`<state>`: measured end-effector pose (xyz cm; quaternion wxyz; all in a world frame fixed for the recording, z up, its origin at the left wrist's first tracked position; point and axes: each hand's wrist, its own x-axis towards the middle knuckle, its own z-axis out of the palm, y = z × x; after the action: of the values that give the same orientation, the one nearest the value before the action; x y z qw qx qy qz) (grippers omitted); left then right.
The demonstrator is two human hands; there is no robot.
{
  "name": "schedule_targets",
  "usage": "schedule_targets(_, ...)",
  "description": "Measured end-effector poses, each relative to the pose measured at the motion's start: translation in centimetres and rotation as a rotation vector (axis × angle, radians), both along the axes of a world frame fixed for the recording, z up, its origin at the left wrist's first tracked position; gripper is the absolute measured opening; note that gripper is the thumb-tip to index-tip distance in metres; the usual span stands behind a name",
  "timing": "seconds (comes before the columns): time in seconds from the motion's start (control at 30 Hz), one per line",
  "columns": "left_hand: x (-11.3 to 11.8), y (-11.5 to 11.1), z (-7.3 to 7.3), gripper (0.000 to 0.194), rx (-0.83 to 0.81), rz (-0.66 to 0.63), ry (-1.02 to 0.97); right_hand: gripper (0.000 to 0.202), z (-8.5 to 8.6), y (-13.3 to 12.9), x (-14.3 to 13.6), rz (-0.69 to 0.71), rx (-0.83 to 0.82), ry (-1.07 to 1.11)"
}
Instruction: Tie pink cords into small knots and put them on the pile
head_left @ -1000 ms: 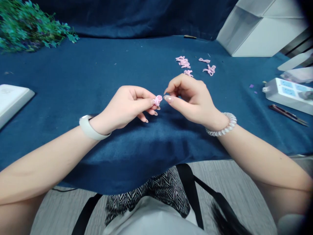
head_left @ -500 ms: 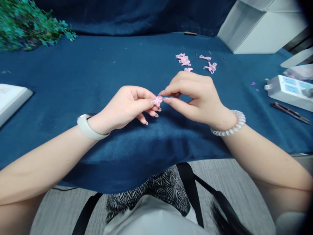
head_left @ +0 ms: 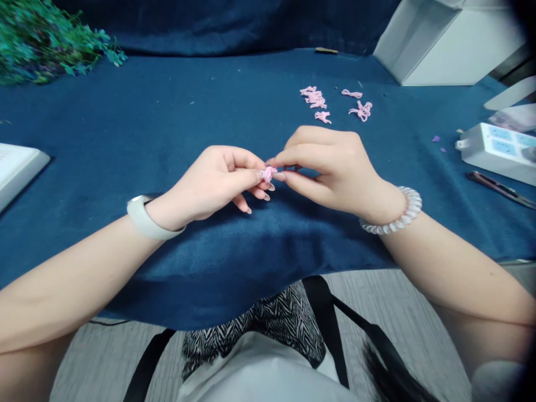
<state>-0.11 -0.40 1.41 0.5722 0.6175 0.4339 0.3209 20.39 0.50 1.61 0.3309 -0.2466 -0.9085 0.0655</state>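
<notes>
A small bundle of knotted pink cord (head_left: 268,174) is held up over the front of the blue cloth. My left hand (head_left: 224,181) pinches it between thumb and index finger, its other fingers curled below. From the other side, my right hand (head_left: 329,167) has thumb and index finger closed on the right edge of the same cord knot. The fingertips hide part of the knot. Beyond my right hand lie several knotted pink cord pieces (head_left: 315,99), with another pink cord knot (head_left: 361,111) to their right.
Blue cloth (head_left: 167,111) covers the table. Right side: a white power strip (head_left: 502,148), a dark slim tool (head_left: 500,188) and small purple scraps (head_left: 436,138). A white box (head_left: 456,50) stands at back right, a green plant (head_left: 50,44) at back left, a white object (head_left: 19,170) at left.
My right fingers have shifted slightly left and sit closer against the knot. The knot has turned a little between the fingertips. The view has moved slightly.
</notes>
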Motion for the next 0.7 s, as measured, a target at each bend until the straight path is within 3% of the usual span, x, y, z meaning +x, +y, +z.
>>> schedule_targets(0.7,-0.05,0.31,-0.15,0.006,-0.057,0.036,-0.034,0.016,-0.1,0.08,-0.04,-0.059,-0.042,0.02)
